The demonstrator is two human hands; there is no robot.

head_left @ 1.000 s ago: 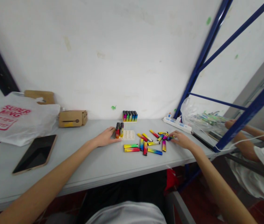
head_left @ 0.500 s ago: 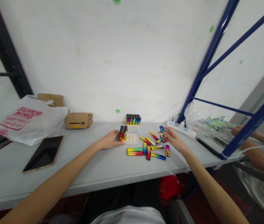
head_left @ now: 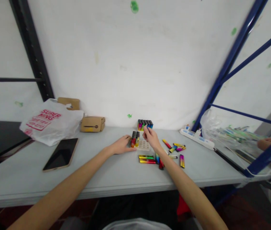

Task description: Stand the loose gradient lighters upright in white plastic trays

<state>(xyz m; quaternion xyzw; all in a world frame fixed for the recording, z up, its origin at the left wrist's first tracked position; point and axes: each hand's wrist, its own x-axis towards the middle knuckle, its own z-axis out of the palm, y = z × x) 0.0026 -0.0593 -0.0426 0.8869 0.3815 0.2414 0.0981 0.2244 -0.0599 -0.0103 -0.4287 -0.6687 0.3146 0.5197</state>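
Observation:
My left hand (head_left: pixel 121 146) rests on the grey table (head_left: pixel 101 172), its fingers curled against the left side of a white tray (head_left: pixel 143 146) that holds several upright lighters (head_left: pixel 135 139). My right hand (head_left: pixel 151 137) hovers over the tray's back right, fingers pinched together; what they hold is hidden. Several rainbow-coloured lighters (head_left: pixel 160 155) lie loose to the right of the tray. A full row of lighters (head_left: pixel 145 125) stands by the wall.
A phone (head_left: pixel 61 154) lies face up at the left, near a white plastic bag (head_left: pixel 49 121) and a small cardboard box (head_left: pixel 92 124). A power strip (head_left: pixel 197 138) and a clear bag (head_left: pixel 231 134) sit right, by blue shelf posts. Another person's hand (head_left: pixel 264 144) shows at far right.
My right hand lifted a lighter from the loose pile and moved left over the tray. The left hand stayed at the tray. The view shifted left.

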